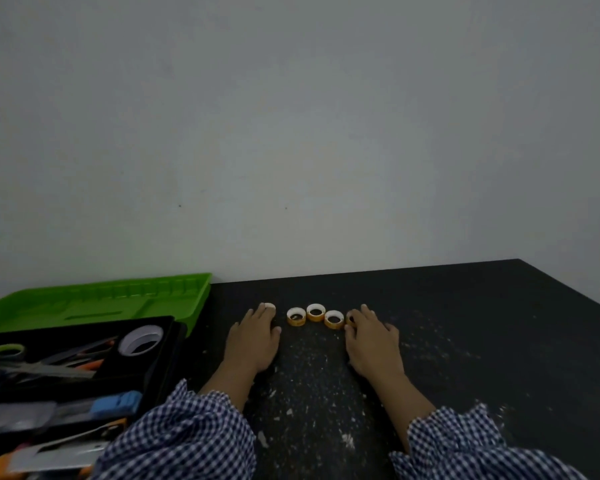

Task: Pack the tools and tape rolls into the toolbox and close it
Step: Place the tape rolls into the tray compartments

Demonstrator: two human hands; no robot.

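Several small orange tape rolls with white cores lie in a row on the black table: one [296,317], one [315,312], one [333,319]. My left hand [255,336] lies palm down with its fingers on a roll [270,306] at the row's left end. My right hand [369,336] lies over the right end, fingers around a roll [350,319]. The toolbox [174,344] stands open at the left, its green lid [118,297] leaning back. Its black tray holds scissors [11,362], a large white tape roll [141,339] and a blue-handled tool [115,403].
The wall rises just behind the table. The table's right edge [568,292] runs diagonally at the far right. White specks and scraps litter the tabletop [465,323] near my arms. More tools lie in the toolbox's near part at bottom left.
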